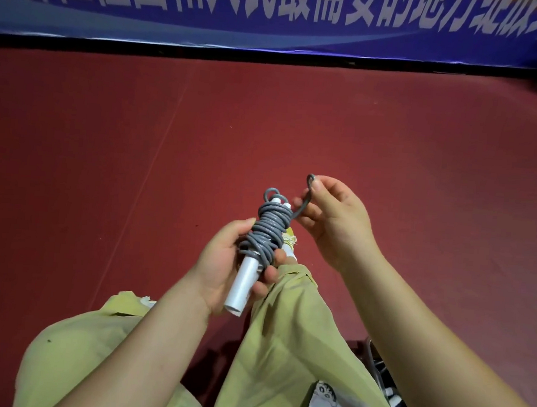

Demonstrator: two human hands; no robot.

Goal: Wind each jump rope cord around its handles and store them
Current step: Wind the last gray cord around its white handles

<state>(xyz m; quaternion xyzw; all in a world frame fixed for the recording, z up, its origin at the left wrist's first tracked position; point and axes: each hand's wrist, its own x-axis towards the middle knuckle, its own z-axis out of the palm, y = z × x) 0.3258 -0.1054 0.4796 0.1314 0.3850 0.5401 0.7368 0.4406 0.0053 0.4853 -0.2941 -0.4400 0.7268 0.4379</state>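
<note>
**Tucking the last loop**

Gripping the white handles [243,282], the left hand [223,264] steadies the wound grey cord [266,232]; the right hand [334,218] pinches its tail just beside — let tension slacken and the coils could spring loose.

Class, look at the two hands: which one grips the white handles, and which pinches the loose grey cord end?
The left hand grips the white handles; the right hand pinches the loose cord end beside the winding.
</note>
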